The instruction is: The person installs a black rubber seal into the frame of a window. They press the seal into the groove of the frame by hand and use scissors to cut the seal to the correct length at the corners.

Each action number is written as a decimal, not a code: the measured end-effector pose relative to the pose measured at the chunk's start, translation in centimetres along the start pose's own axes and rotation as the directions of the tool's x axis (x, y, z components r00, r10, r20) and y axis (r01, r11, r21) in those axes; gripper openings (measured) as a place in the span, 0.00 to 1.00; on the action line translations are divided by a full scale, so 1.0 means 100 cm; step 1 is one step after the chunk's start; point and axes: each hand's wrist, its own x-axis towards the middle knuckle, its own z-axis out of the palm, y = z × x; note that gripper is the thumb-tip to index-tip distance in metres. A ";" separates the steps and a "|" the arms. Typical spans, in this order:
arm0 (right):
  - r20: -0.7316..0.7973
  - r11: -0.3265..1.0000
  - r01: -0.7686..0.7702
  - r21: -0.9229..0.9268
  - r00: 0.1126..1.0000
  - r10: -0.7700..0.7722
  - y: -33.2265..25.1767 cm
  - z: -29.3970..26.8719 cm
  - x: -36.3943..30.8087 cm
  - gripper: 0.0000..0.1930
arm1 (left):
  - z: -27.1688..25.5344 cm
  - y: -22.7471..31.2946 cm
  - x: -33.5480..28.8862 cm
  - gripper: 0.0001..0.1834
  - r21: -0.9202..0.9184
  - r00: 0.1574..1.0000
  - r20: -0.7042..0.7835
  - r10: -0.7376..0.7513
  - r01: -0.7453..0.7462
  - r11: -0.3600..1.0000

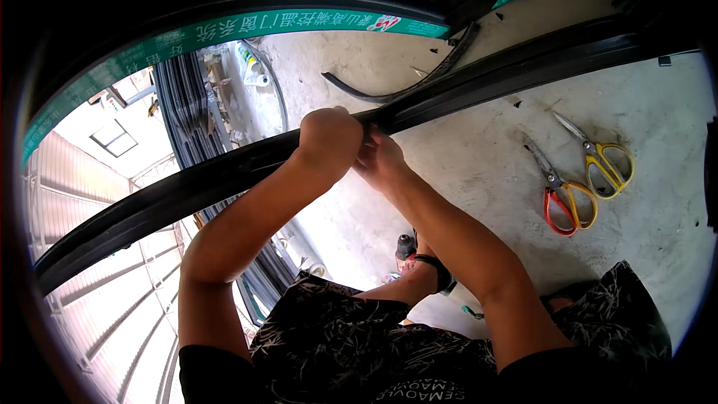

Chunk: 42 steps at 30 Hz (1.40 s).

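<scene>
Beneath you lies a pale concrete floor (479, 172), dusty and marked, with a glass pane to your left that mirrors a corrugated roof and stacked dark profiles. In the head view, a long black frame profile (187, 187) runs across the picture from lower left to upper right, bending with the lens. Your left hand (329, 138) is closed in a fist over the top edge of that profile, about at its middle. Your right hand (380, 158) sits just beside it, touching it, fingers pinched together on the same edge; what exactly they pinch is hidden behind the left hand. A loose black rubber strip (396, 90) curls on the floor beyond the profile. To your right, two pairs of scissors lie near each other: the red-and-yellow scissors (562, 198) closer to you, the yellow scissors (602, 157) just past them. A red and black power drill (404, 249) stands on the floor between your forearms, by your knees. A green printed band (224, 30) arcs along the upper frame
</scene>
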 end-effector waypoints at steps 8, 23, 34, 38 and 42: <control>-0.111 1.000 0.006 0.005 0.994 -0.005 -0.009 0.004 -0.010 0.15 | -0.004 0.000 -0.003 0.05 -0.025 1.000 -0.009 0.014 -0.014 1.000; -0.075 0.989 0.062 -0.138 0.995 -0.073 -0.014 -0.001 0.035 0.17 | 0.027 0.011 -0.012 0.04 0.017 0.951 -0.310 0.007 -0.002 1.000; 0.015 0.996 0.079 -0.029 0.997 -0.079 0.017 0.011 -0.008 0.10 | 0.041 0.009 0.000 0.05 -0.114 0.959 -0.278 0.050 -0.084 0.990; 0.007 0.998 0.068 -0.010 0.998 -0.068 0.014 0.012 -0.011 0.09 | 0.046 0.012 0.006 0.04 -0.157 0.952 -0.305 0.031 -0.082 0.984; 0.002 0.995 0.081 -0.058 0.997 -0.081 0.016 0.004 -0.008 0.09 | 0.054 0.018 0.014 0.04 -0.200 0.948 -0.317 -0.016 -0.050 0.979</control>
